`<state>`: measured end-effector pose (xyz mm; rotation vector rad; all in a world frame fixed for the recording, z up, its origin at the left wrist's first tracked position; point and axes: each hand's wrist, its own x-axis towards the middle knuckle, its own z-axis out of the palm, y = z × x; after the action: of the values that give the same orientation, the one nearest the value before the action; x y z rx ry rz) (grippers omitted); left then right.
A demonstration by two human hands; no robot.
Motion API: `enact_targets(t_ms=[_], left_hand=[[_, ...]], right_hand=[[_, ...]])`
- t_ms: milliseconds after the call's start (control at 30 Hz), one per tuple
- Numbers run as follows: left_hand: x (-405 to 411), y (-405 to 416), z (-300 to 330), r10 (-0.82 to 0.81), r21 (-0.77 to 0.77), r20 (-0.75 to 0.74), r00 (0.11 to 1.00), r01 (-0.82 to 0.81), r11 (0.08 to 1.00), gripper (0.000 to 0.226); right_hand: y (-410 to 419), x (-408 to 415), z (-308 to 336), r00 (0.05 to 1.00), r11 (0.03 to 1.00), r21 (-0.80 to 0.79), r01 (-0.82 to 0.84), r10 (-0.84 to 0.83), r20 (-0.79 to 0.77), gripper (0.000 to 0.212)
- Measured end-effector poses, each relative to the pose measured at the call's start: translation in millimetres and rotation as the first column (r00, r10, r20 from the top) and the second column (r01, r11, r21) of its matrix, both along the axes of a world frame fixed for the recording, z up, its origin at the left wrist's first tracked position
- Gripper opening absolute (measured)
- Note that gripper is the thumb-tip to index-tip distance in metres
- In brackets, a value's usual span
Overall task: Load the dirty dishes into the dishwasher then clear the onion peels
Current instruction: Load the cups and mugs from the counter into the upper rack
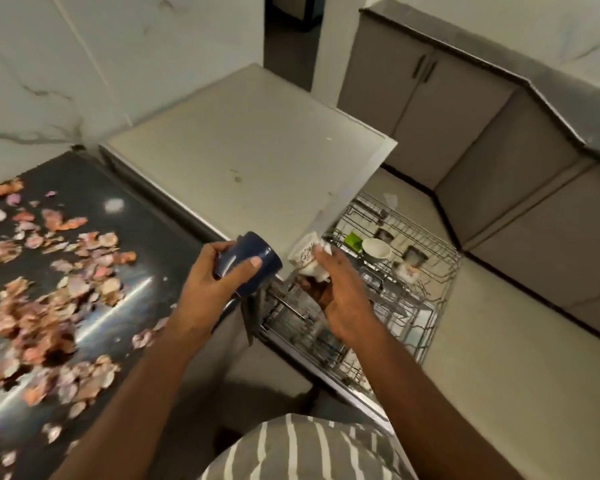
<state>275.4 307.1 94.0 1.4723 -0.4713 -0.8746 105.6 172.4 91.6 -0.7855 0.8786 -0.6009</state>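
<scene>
Marble-veined wall (84,64) at 11 o'clock; grey cabinets (482,140) under a dark ledge at 2 o'clock. Dishwasher (243,140), pale flat top, centre; its pulled-out wire rack (430,271) at 3 o'clock holds a white bowl (376,249) and a green item (354,239). Black countertop (129,230) at 9 o'clock, strewn with onion peels (56,299). Left hand (212,282), centre, curled round a dark blue mug (248,263) tipped on its side. Right hand (340,299), just beside it over the rack, grips a white printed mug (307,256). Striped shirt (309,452) at 6 o'clock.
</scene>
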Motion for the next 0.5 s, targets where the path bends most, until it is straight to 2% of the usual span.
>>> enact_targets(t_ms=[67,167,333,400,500], left_hand=[[-15,-23,-5,-0.113,0.091,0.124,0.986,0.102,0.991,0.065],[-38,-58,-20,-0.245,0.193,0.164,0.956,0.212,0.958,0.062],[-79,-119,-62,-0.36,0.375,0.169,0.917,0.278,0.884,0.073],[-94,-141,-81,-0.397,0.454,0.155,0.905,0.292,0.842,0.07],[-115,-169,-107,-0.407,0.556,0.092,0.909,0.292,0.778,0.066]], right_hand=[[-19,-24,-10,0.999,0.999,0.011,0.048,-0.048,-0.003,0.043],[-41,-56,-29,0.993,0.993,0.04,0.108,-0.105,-0.061,0.054],[-80,-110,-85,0.976,0.971,0.16,0.177,-0.153,-0.152,0.035],[-94,-129,-104,0.97,0.955,0.221,0.197,-0.157,-0.184,0.029],[-111,-155,-134,0.953,0.954,0.249,0.164,-0.088,-0.291,0.024]])
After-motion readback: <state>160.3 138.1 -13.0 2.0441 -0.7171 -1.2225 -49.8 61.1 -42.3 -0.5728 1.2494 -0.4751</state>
